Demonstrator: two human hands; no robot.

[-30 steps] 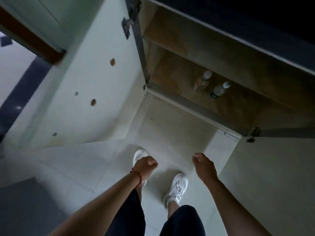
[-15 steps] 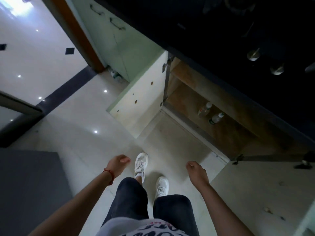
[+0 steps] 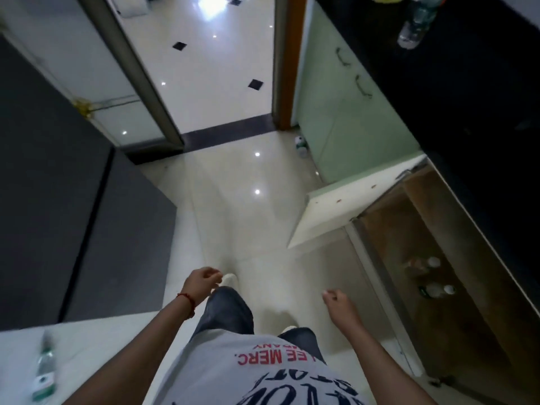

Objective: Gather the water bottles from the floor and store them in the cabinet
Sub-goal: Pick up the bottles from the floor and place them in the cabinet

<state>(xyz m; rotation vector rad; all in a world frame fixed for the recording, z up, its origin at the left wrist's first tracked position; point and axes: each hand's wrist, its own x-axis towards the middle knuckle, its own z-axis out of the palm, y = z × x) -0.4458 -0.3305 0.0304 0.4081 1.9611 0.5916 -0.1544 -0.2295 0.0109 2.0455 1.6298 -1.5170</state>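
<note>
A clear water bottle (image 3: pixel 301 146) with a green label stands on the floor by the pale green cabinet front, far ahead of me. Another bottle (image 3: pixel 44 372) lies on the floor at the lower left. Inside the open cabinet (image 3: pixel 391 229) on my right stand two bottles, one with a reddish label (image 3: pixel 423 263) and one with a green label (image 3: pixel 435 290). My left hand (image 3: pixel 203 280) is loosely curled and holds nothing. My right hand (image 3: pixel 336 301) is also curled and empty, about level with the cabinet opening.
The cabinet's white door (image 3: pixel 344 209) juts out over the floor ahead on the right. A dark countertop (image 3: pixel 467 97) runs above the cabinets with a bottle (image 3: pixel 415 24) on it. A dark panel (image 3: pixel 73 200) fills the left side. A doorway (image 3: pixel 210 83) opens ahead.
I have risen from a crouch and turned left, away from the cabinet. The cabinet has slid to the right edge and the floor bottles have come into view. Both hands stay empty.
</note>
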